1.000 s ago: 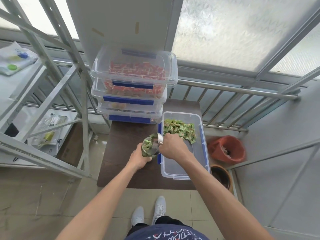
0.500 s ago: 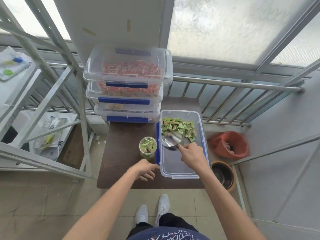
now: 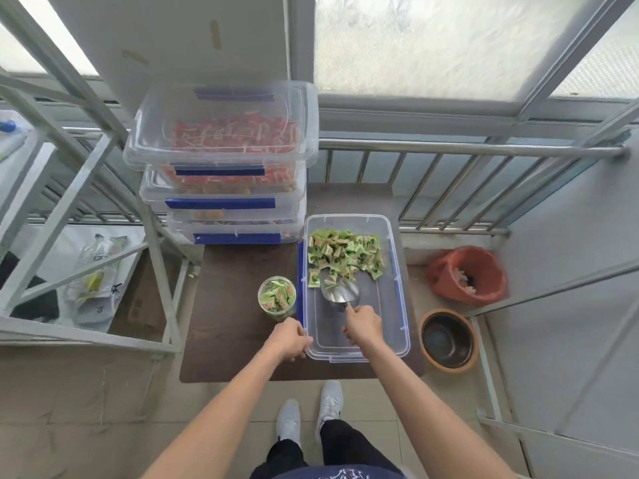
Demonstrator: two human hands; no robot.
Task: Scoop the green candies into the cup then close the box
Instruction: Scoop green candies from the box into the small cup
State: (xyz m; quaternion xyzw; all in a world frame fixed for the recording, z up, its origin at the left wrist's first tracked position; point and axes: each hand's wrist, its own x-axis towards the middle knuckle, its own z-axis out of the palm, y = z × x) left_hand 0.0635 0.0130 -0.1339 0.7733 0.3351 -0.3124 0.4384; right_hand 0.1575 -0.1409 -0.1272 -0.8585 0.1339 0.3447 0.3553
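Note:
An open clear plastic box with blue side clips sits on a dark small table. Green wrapped candies lie piled in its far half. My right hand grips the handle of a metal scoop, whose bowl rests inside the box at the near edge of the pile. A clear cup filled with green candies stands upright on the table just left of the box. My left hand is closed on the box's near left corner. No lid for this box is visible.
Three stacked lidded boxes with red and brown candies stand at the table's back left. A metal shelf frame rises on the left. A red bag-lined bin and a brown pot sit on the floor to the right.
My right hand took the scoop from over the cup back into the box. My left hand let go of the cup and moved to the box's near left corner.

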